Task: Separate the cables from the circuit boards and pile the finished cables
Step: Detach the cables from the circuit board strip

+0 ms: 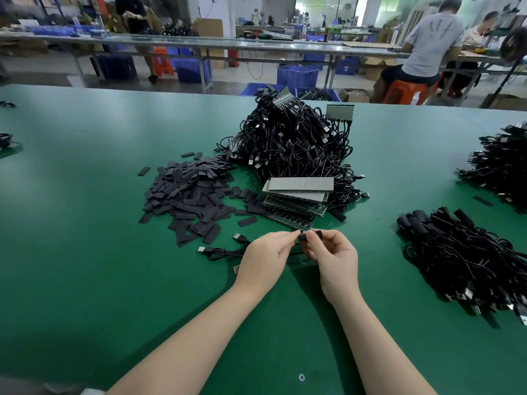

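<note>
Left hand (263,256) and right hand (336,256) pinch one small black cable end (304,236) together, low over the green table (85,252), just before stacked circuit boards (296,199). Tangled cable heap (293,141) behind, black sleeve scraps (188,195) left, finished cables (467,260) right; workshop benches and seated workers beyond.

Bright, even overhead lighting; a pale sheen of glare lies on the far left of the green table (85,172), and soft shadows fall just right of both forearms. Wide-angle distortion bows the table's far edge and stretches the corners. The far workshop is softly blurred, the near centre sharp.
</note>
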`<state>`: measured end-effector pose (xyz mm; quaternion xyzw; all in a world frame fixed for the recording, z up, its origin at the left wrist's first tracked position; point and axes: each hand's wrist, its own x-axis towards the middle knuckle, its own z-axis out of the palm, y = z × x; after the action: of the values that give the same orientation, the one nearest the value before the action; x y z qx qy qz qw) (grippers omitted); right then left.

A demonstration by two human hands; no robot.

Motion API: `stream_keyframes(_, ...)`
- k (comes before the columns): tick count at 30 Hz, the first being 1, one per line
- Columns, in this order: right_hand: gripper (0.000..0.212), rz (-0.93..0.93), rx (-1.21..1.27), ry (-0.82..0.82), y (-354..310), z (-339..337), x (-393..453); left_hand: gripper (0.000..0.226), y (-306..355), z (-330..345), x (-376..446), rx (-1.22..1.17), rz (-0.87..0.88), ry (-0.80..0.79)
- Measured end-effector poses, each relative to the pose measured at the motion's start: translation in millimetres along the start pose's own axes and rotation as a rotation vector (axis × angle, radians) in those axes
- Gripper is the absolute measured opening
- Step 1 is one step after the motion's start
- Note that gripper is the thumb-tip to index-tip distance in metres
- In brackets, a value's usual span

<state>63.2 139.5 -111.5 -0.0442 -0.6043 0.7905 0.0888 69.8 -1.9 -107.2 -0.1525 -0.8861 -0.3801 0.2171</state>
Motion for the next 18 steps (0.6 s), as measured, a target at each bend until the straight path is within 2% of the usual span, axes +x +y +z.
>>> stream_keyframes(8,0.008,-0.025,-0.115,-0.061,1.3,0.6,0.0,0.045,-0.4,2.3,-3.0,0.095,0.023,-0.005)
stream_keyframes(12,0.013,-0.021,-0.088,-0.069,0.2,-0.3,-0.3,0.049,2.2,1.5,-4.7,0.096,0.013,0.034)
stream_keyframes(16,0.024,-0.012,-0.053,-0.086,-0.4,-0.5,-0.2,0.017,-1.3,2.3,-3.9,0.282,0.055,0.244)
stream_keyframes(18,0.021,-0.018,-0.062,-0.083,-0.3,-0.7,-0.5,0.009,-0.7,3.0,-4.0,0.285,0.054,0.252)
